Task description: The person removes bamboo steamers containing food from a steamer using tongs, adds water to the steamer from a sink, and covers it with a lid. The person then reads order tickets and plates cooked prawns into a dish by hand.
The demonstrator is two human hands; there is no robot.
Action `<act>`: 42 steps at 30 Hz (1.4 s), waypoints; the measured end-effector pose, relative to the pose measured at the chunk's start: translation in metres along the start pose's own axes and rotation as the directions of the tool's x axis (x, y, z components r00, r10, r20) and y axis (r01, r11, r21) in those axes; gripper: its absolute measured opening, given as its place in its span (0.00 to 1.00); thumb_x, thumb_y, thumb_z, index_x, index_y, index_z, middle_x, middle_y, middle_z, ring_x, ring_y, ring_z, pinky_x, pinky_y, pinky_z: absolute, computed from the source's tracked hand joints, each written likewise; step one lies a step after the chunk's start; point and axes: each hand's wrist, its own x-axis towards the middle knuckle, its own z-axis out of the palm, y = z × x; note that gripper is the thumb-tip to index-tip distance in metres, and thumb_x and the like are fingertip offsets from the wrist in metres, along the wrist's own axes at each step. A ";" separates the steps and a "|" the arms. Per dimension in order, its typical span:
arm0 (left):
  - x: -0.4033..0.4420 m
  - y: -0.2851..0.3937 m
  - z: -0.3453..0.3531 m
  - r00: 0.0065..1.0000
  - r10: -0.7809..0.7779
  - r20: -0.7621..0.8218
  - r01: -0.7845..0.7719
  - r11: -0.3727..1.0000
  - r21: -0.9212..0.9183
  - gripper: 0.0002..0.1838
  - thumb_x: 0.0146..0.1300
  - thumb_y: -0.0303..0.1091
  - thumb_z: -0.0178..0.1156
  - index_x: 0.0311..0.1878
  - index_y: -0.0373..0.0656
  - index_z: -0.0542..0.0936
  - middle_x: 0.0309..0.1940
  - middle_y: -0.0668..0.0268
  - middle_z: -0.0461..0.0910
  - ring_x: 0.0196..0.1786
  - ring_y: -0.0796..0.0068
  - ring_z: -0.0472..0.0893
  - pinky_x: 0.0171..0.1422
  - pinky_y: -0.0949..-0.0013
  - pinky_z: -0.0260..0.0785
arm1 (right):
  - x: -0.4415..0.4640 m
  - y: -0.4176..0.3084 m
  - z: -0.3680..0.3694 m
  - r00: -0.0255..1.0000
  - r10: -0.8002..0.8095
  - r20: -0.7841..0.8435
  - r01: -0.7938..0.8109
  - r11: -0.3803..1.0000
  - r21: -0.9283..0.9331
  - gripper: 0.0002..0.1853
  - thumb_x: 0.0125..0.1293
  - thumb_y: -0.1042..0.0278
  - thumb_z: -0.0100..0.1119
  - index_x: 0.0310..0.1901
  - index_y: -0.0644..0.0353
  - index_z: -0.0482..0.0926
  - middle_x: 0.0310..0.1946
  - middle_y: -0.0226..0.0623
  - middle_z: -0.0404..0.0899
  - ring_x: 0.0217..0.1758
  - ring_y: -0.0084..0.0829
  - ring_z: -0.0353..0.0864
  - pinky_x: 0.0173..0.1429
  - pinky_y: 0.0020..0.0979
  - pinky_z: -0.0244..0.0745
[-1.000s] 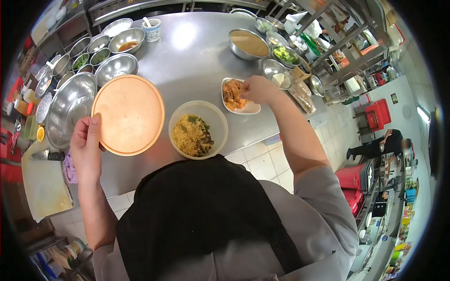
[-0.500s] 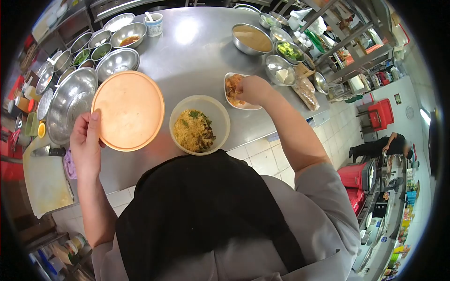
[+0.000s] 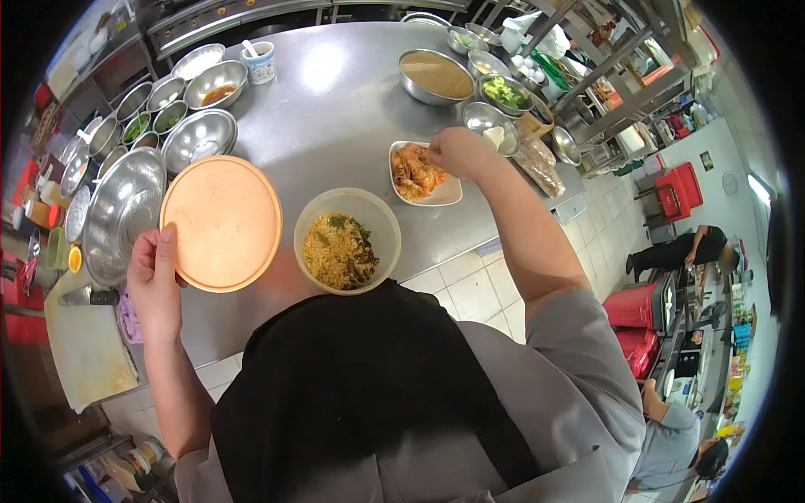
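My left hand [image 3: 158, 264] is closed on the edge of a round pale-orange lid [image 3: 220, 224], held up over the steel table's left side. To the lid's right stands a round translucent plastic tub [image 3: 388, 237] with yellow grain-like food [image 3: 329, 253], green leaves and dark pieces inside. Farther right, a white square dish [image 3: 444, 195] carries orange-red food that looks like cooked shrimp [image 3: 414, 168]. At the dish's far right edge is my right hand [image 3: 465, 155], fingers curled together. Whether its fingertips grip the rim or a bit of food is hidden.
Steel bowls [image 3: 199, 141] and a large colander [image 3: 126, 214] crowd the left. A bowl of brown sauce [image 3: 436, 75], chopped greens [image 3: 505, 92] and a bagged item [image 3: 539, 166] stand at the right. A knife [image 3: 88, 296] lies on a cutting board [image 3: 88, 348]. Two people [image 3: 681, 256] [image 3: 679, 444] are at the far right.
My right hand has drawn back from over the food to the dish's far right edge, uncovering more food. The view has shifted slightly, and a second person appears at lower right. The lid stays held.
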 end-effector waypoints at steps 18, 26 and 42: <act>0.001 0.002 0.005 0.998 0.012 0.056 -0.012 1.000 -0.001 0.15 0.72 0.46 0.58 0.38 0.43 0.77 0.23 0.77 0.72 0.23 0.93 0.65 0.24 0.84 0.56 | 0.015 0.029 0.011 0.983 0.183 0.000 -0.181 0.973 0.143 0.16 0.59 0.76 0.55 0.49 0.54 0.83 0.48 0.42 0.83 0.53 0.42 0.82 0.56 0.39 0.77; 0.000 0.000 0.006 0.997 0.026 0.071 -0.029 0.999 0.039 0.15 0.73 0.45 0.56 0.37 0.44 0.76 0.22 0.78 0.72 0.22 0.93 0.65 0.24 0.83 0.55 | 0.020 0.047 0.027 0.968 0.242 -0.070 -0.218 0.944 0.247 0.17 0.59 0.76 0.55 0.50 0.54 0.82 0.49 0.42 0.83 0.54 0.43 0.81 0.57 0.39 0.76; -0.004 0.003 0.003 0.999 0.000 0.053 -0.004 0.997 0.082 0.14 0.71 0.45 0.59 0.39 0.43 0.77 0.24 0.78 0.73 0.24 0.92 0.67 0.27 0.83 0.58 | -0.013 -0.031 -0.047 0.998 -0.042 -0.055 0.067 0.784 0.617 0.12 0.65 0.65 0.58 0.45 0.61 0.84 0.37 0.37 0.86 0.38 0.31 0.83 0.45 0.31 0.77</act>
